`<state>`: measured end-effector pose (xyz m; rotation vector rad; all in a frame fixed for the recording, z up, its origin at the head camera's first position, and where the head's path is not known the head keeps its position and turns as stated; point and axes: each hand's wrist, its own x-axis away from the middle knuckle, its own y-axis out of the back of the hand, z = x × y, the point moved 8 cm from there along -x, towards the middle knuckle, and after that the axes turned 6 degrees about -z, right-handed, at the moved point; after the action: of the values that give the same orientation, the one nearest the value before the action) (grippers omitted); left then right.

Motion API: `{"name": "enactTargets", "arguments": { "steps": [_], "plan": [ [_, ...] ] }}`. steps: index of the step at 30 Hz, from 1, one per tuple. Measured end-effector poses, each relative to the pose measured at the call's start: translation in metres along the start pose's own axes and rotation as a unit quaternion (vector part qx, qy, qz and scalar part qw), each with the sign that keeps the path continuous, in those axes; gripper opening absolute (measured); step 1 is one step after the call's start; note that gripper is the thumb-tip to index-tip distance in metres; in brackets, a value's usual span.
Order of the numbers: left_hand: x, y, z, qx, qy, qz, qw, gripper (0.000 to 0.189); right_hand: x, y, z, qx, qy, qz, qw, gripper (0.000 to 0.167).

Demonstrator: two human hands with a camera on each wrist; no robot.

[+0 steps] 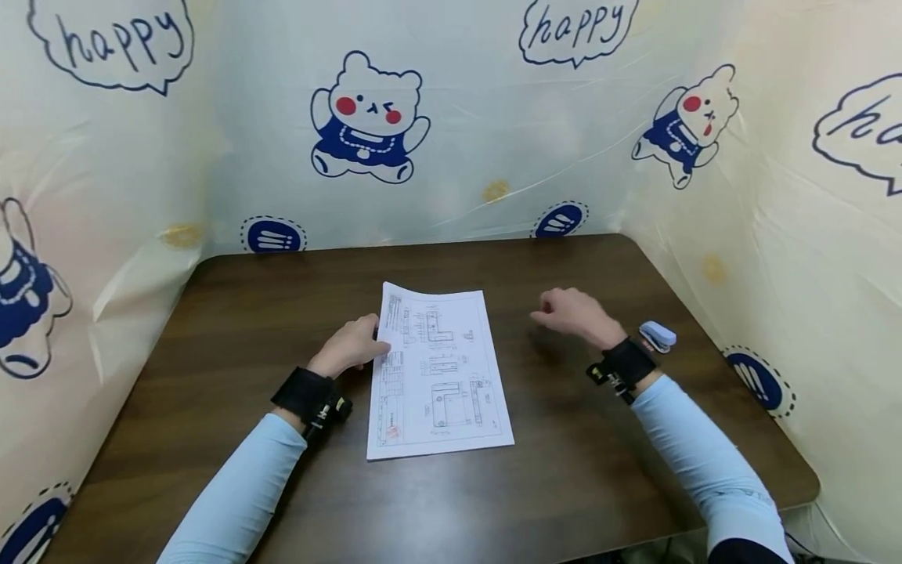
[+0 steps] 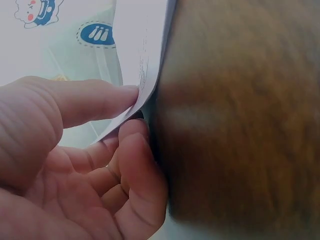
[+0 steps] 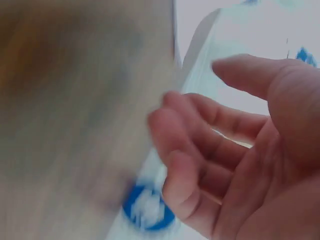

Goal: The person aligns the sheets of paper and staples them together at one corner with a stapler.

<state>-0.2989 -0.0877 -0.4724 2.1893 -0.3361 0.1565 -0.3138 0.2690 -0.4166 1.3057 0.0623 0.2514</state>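
Observation:
A stack of white paper sheets [image 1: 416, 368] printed with technical drawings lies near the middle of the table. At its left edge, my left hand [image 1: 350, 345] pinches the paper; in the left wrist view the thumb [image 2: 107, 100] is on top and curled fingers are beneath, with the edge bent upward. To the right of the sheets hovers my right hand [image 1: 578, 315], its fingers loosely curled and nothing between thumb and fingers in the right wrist view. Just beyond the right wrist, a small light-blue stapler [image 1: 658, 335] rests on the table.
The brown wooden table [image 1: 564, 486] has rounded corners. Plastic sheeting [image 1: 479, 117] with printed bears and "happy" bubbles surrounds its back and sides. Black camera bands [image 1: 310, 399] are strapped on both wrists. A cable [image 1: 799, 542] hangs beyond the right front corner.

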Motion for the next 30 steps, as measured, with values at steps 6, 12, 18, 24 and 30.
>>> {"name": "enactTargets", "arguments": {
  "steps": [6,12,18,24,30],
  "plan": [
    [0.004,0.000,0.007,0.018,0.013,0.007,0.9997,0.037,0.017,0.040,-0.079,0.052,-0.049,-0.013,0.9974,0.028],
    [0.004,0.002,0.009,0.035,0.012,0.009,0.9993,0.037,0.040,0.054,-0.126,0.059,-0.069,-0.003,0.9959,0.030],
    [0.002,0.007,0.008,0.046,0.010,0.011,0.9988,0.036,0.046,0.049,-0.149,0.073,-0.088,-0.003,0.9934,0.023],
    [0.001,0.006,0.008,0.064,0.008,0.011,0.9979,0.032,0.046,0.041,-0.169,0.059,-0.122,0.015,0.9907,0.008],
    [0.000,0.004,0.008,0.076,0.012,0.016,0.9969,0.026,0.037,0.041,-0.157,0.020,-0.083,0.019,0.9962,0.016]
  ]
}}
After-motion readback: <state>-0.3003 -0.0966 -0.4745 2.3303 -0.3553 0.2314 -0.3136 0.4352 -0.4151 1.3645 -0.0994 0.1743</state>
